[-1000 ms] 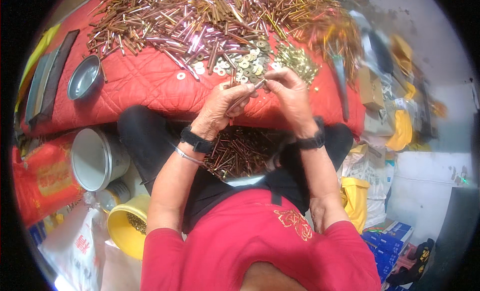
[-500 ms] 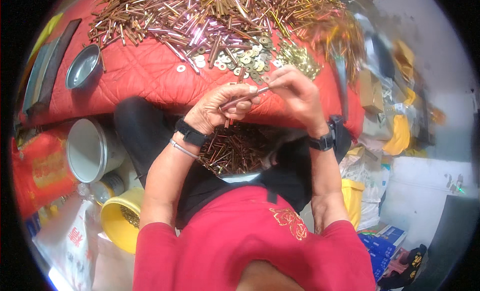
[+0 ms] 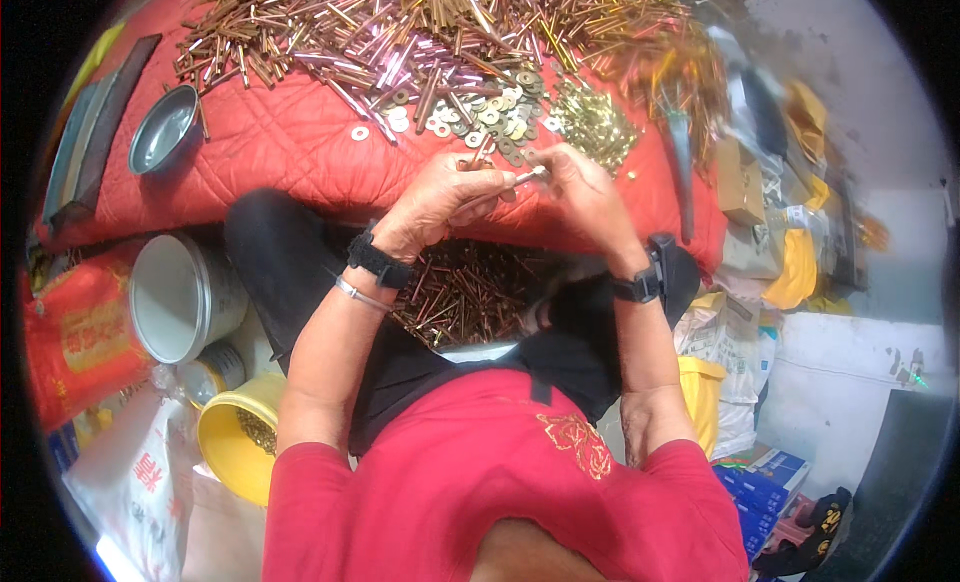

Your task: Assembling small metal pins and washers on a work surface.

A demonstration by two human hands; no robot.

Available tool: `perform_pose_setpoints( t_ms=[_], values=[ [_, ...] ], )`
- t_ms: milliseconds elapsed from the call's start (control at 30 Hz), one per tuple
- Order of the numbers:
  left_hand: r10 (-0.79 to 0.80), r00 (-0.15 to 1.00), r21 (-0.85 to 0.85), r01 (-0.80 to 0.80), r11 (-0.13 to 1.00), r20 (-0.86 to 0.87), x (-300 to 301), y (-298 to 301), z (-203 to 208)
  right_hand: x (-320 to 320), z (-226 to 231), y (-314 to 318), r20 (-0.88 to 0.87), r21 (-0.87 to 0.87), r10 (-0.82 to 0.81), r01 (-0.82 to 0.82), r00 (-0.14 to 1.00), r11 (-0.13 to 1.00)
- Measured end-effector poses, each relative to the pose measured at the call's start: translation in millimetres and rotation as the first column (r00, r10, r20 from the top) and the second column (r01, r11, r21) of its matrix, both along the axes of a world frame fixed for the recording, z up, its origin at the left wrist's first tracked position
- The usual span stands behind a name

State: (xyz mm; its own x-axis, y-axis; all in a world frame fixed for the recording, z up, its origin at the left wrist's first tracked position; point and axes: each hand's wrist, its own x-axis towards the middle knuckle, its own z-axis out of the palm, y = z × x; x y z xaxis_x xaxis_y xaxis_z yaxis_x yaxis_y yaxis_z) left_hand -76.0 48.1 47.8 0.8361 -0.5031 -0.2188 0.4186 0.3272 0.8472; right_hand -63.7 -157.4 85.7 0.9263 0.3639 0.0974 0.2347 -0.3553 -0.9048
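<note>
My left hand [image 3: 450, 197] is closed around thin metal rods just in front of the red quilted cover. One rod [image 3: 525, 178] points right, towards my other hand, and a second copper-coloured rod [image 3: 482, 152] sticks up past the fingers. At the tip of the first rod sits a small pale metal piece [image 3: 541, 172]. The fingers of my right hand [image 3: 590, 197] are pinched together against that piece. Beyond my hands lie flat round washers [image 3: 490, 115], a heap of small brass-coloured pieces [image 3: 595, 125] and a wide pile of copper-coloured rods [image 3: 400, 42].
A metal bowl [image 3: 165, 130] stands on the red quilted cover [image 3: 270, 147] at left. More rods [image 3: 465, 297] lie between my legs. A white bucket [image 3: 165, 300] and a yellow bucket [image 3: 235, 452] are at left. A dark pointed tool [image 3: 681, 172] lies at right.
My right hand has come down slightly, its fingers now at the rod's tip. The small pale piece shows there now. My left hand keeps its hold on the rods.
</note>
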Motion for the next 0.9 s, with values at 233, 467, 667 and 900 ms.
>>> perform_pose_setpoints(
  t_ms=[233,467,667,900],
  values=[
    [-0.019,1.000,-0.016,0.018,1.000,-0.002,1,0,-8,8,-10,4,0.166,-0.243,0.078,-0.036,0.983,0.969],
    [0.003,1.000,-0.031,-0.004,1.000,-0.026,2,0,-5,7,-15,4,0.208,-0.080,-0.047,0.065,0.977,0.995],
    [0.000,0.999,-0.020,-0.001,1.000,-0.034,1,0,-3,4,-18,3,0.092,0.022,-0.102,0.101,0.990,0.995],
    [-0.004,0.999,-0.025,0.003,1.000,-0.041,2,-1,-7,-1,-15,5,0.066,0.015,-0.104,0.103,0.992,0.995]
  ],
)
